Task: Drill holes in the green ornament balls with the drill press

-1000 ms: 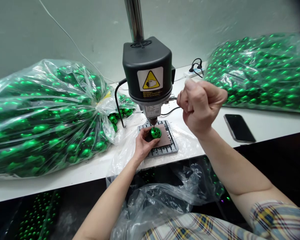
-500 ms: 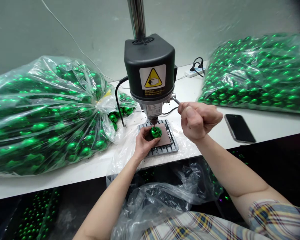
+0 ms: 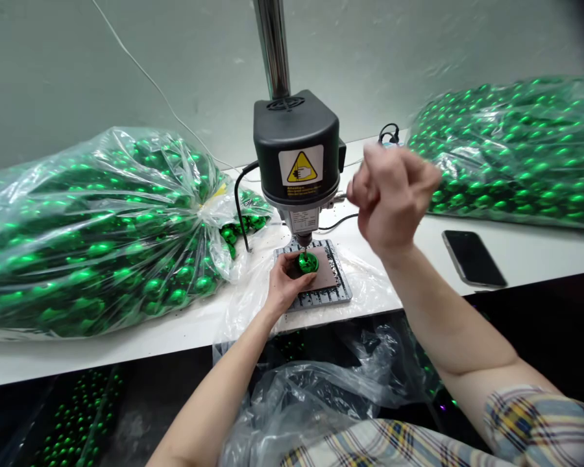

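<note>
Between the thumb and fingers of my left hand (image 3: 288,280) is a shiny green ball (image 3: 308,262), held on a brownish pad (image 3: 327,272) over the slotted metal base (image 3: 321,298). The bit of a black bench drill press (image 3: 296,139) points down at the top of the ball; whether it touches I cannot tell. My right hand (image 3: 396,194) is closed in a fist round the press's feed lever (image 3: 339,196), of which only a short metal length shows. Dark specks lie on the base around the pad.
A clear bag of green balls (image 3: 92,240) fills the left of the white table (image 3: 175,327); another bag (image 3: 516,155) stands at the right. A phone (image 3: 474,257) lies at the right front. Loose clear plastic (image 3: 316,389) hangs over the front edge.
My right fist has risen and turned with the lever, and the drill bit appears higher against the ball. My left hand still holds the ball in place. The whole view has shifted slightly.
</note>
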